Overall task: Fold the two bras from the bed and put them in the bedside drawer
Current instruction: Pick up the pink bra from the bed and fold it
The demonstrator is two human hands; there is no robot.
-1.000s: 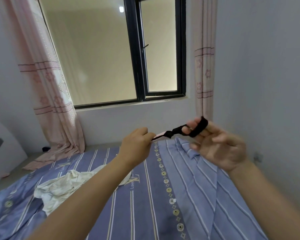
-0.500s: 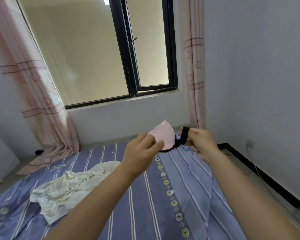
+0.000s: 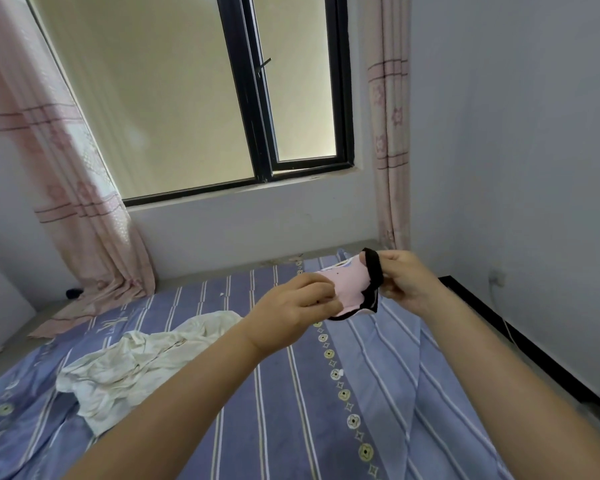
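Both hands hold one bra [image 3: 352, 289] in the air above the bed [image 3: 326, 410]: the left hand [image 3: 297, 306] pinches the pink cup, the right hand [image 3: 400, 280] is clenched on the black band (wrapped over its fingers). Either grip is small, so I judge the soft fabric could slip free or the fold spring open if one pinch eases. A pale crumpled garment [image 3: 132, 368] lies on the bed to the left; whether it is the second bra I cannot tell. No drawer or other container is in view.
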